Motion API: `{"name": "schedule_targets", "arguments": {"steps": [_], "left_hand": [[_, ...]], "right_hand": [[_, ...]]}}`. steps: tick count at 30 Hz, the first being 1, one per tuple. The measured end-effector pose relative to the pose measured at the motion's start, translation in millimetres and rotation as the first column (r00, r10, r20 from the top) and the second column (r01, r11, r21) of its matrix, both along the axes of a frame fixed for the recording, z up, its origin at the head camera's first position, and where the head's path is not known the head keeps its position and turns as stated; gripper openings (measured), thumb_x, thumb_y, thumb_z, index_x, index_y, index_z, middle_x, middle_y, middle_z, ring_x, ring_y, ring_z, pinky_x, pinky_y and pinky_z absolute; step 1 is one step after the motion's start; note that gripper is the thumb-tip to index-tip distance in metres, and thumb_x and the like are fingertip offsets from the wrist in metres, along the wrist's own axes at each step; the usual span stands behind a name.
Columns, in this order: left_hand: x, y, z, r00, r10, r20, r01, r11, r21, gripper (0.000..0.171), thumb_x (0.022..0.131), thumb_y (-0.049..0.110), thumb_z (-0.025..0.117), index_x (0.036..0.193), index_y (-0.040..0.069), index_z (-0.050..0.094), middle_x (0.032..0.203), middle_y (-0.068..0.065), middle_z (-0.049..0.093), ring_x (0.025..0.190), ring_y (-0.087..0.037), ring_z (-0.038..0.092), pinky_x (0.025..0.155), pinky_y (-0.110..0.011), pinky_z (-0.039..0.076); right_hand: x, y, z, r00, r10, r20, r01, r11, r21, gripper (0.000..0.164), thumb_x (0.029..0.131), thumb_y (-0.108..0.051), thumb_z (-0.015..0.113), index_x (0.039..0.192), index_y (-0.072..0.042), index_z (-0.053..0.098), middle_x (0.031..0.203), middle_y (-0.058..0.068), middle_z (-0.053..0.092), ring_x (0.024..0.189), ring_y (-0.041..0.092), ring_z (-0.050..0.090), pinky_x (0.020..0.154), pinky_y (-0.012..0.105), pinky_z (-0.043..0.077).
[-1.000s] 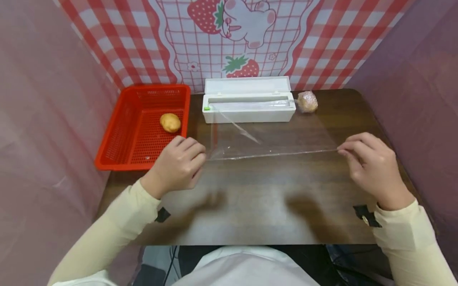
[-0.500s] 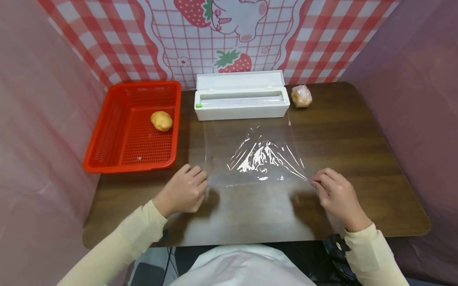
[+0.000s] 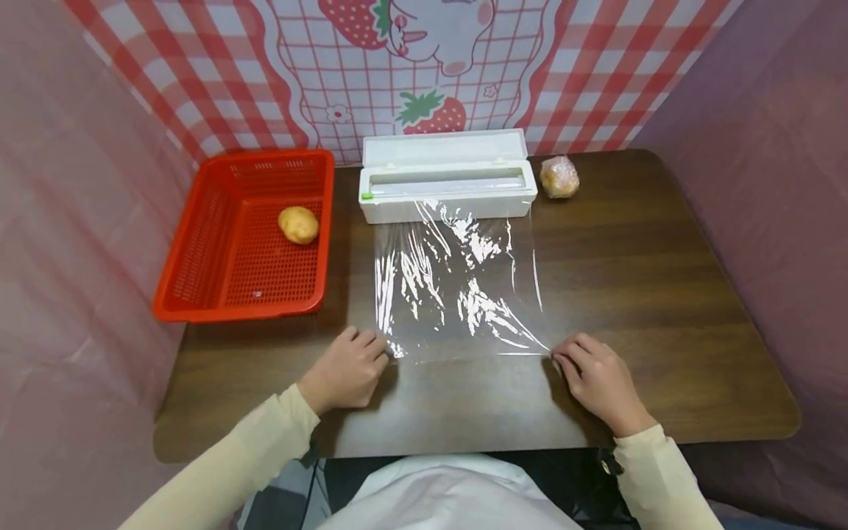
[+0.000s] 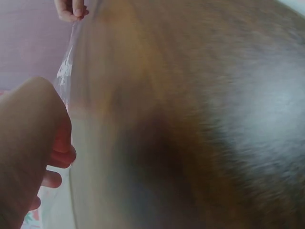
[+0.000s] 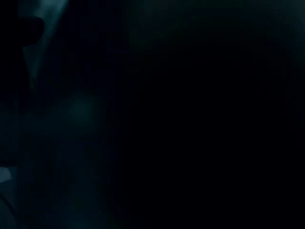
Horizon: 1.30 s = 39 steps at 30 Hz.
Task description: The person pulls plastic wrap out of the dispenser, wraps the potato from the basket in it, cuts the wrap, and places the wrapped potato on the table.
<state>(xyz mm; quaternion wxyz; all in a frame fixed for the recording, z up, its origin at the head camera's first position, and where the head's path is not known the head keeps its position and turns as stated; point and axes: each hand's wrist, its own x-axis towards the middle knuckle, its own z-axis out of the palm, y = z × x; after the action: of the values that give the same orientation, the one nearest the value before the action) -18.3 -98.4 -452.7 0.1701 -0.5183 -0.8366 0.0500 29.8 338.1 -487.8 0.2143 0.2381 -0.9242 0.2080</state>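
Observation:
A sheet of clear plastic wrap (image 3: 457, 287) stretches from a white wrap dispenser box (image 3: 450, 209) toward the front of the table. At the sheet's near left corner my left hand (image 3: 350, 370) pinches the film with curled fingers. The near right corner is pinched by my right hand (image 3: 599, 379), thumb against fingers. The box's lid (image 3: 444, 149) stands raised at the back, and a roll lies inside. In the left wrist view the film (image 4: 66, 71) runs taut between both hands. The right wrist view is almost black and shows little.
A red plastic basket (image 3: 324, 258) stands at the left, with one potato (image 3: 299, 224) in it. Right of the box sits a round item wrapped in film (image 3: 559, 177). The brown wooden table (image 3: 669, 294) meets a checked cloth at the back.
Both hands have come down and nearer the table's front edge, drawing out more film. The right hand has also moved left. The sheet now lies lower over the table.

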Motion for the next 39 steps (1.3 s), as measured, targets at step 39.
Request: {"name": "schedule_targets", "arguments": {"steps": [39], "left_hand": [[20.8, -2.4, -33.0, 0.992, 0.121, 0.017, -0.121, 0.993, -0.010, 0.026, 0.075, 0.015, 0.060, 0.093, 0.005, 0.077, 0.101, -0.014, 0.070, 0.080, -0.027, 0.062, 0.062, -0.037, 0.048]], "right_hand": [[6.8, -7.9, -18.8, 1.000, -0.017, 0.014, 0.015, 0.994, 0.107, 0.016, 0.074, -0.003, 0.080, 0.089, 0.000, 0.075, 0.090, 0.011, 0.064, 0.078, 0.026, 0.058, 0.068, 0.044, 0.052]]}}
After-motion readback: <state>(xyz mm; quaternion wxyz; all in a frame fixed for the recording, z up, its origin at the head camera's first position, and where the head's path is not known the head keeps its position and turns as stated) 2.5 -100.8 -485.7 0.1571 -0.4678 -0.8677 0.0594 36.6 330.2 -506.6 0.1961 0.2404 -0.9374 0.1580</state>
